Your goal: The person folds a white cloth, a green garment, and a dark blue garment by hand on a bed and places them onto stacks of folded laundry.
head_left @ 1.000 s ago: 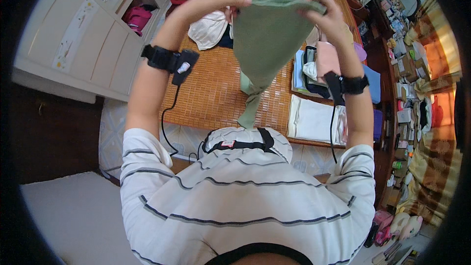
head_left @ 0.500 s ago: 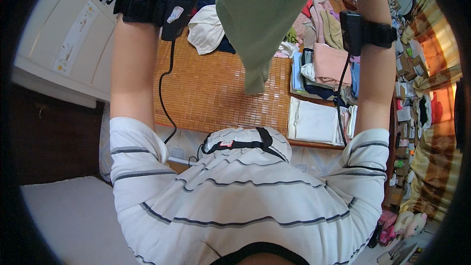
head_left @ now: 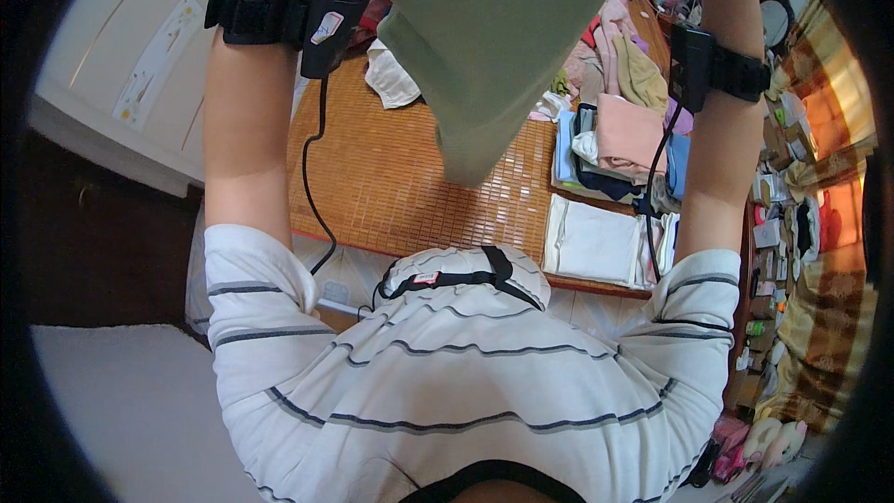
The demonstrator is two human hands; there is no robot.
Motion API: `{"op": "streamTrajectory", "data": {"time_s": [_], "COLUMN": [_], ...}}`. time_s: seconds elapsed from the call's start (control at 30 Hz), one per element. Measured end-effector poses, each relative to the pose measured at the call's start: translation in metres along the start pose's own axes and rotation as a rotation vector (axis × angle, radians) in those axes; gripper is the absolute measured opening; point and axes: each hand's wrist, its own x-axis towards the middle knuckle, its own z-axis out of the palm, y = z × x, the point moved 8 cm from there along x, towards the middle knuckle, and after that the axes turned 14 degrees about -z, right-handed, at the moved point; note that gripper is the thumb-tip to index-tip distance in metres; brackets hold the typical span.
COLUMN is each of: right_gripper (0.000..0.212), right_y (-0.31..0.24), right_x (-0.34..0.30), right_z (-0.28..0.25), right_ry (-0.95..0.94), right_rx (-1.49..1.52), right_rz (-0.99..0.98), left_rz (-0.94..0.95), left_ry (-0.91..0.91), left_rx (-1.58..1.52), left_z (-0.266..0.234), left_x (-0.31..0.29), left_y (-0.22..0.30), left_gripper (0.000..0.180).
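Head view shows a job that looks partly done: toward the near right of the brown slatted mat [head_left: 372,168], a flat stack of folded white cloth [head_left: 596,237] lies squared up, and just beyond it a folded salmon-pink cloth [head_left: 631,135] tops a pile with light-blue folded fabric [head_left: 565,154] at its left edge. Farther off on the right, a soft tan garment [head_left: 641,65] and a pale pink garment [head_left: 615,23] lie loose in a heap, and a rumpled white cloth [head_left: 391,74] lies at the far left, so a good share seems left unfolded. The plain sage-green cloth garment [head_left: 494,47] is not folded either; it hangs between the bare left forearm [head_left: 247,121] and right forearm [head_left: 722,158], above the middle of the mat. Broad where the upper edge cuts it off, it narrows to a blunt, drooping lower end, with an uneven left side and a smooth, matte face; whether that end touches the mat cannot be told. Left hand and right hand both lie beyond the upper edge, so I cannot tell whether either grip is spread or pinching the fabric.
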Motion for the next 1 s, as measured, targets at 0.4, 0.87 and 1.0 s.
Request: {"op": "streamTrajectory", "data": {"time_s": [0.4, 0.87, 1.0], "right_gripper": [0.029, 0.033, 0.031], "right_y": [0.034, 0.216, 0.223], "right_x": [0.054, 0.029, 0.030], "right_z": [0.076, 0.312, 0.362], "right_ry": [-0.031, -0.178, -0.213], "right_rx": [0.110, 0.259, 0.403], "right_rz": [0.015, 0.428, 0.360], "left_rz": [0.101, -0.566, -0.386], "left_ry": [0.092, 0.536, 0.666], "left_rx": [0.393, 0.784, 0.887], "left_z": [-0.097, -0.297, -0.392], "left_x": [-0.019, -0.097, -0.101], "left_y": [0.045, -0.068, -0.101], "left_gripper": [0.035, 0.027, 0.033]}}
